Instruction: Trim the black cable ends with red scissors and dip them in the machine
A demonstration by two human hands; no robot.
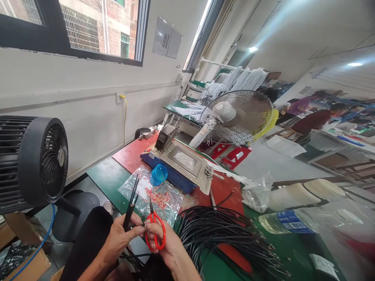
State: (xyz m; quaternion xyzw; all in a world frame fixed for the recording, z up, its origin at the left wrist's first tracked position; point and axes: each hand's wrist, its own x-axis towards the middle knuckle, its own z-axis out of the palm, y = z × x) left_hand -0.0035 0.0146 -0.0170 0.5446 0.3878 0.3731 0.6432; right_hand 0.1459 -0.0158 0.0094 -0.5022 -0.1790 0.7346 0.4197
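Left hand (119,239) grips black cables (129,214); right hand (168,242) holds red-handled scissors (152,216).

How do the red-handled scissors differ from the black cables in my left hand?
The red-handled scissors have bright red grips, while the black cables look dark along most of their visible length. The scissors have looped handles; the cables are long strands whose upper ends spread apart. The right hand holds the scissors, the left hand the cables. Both point away from you.
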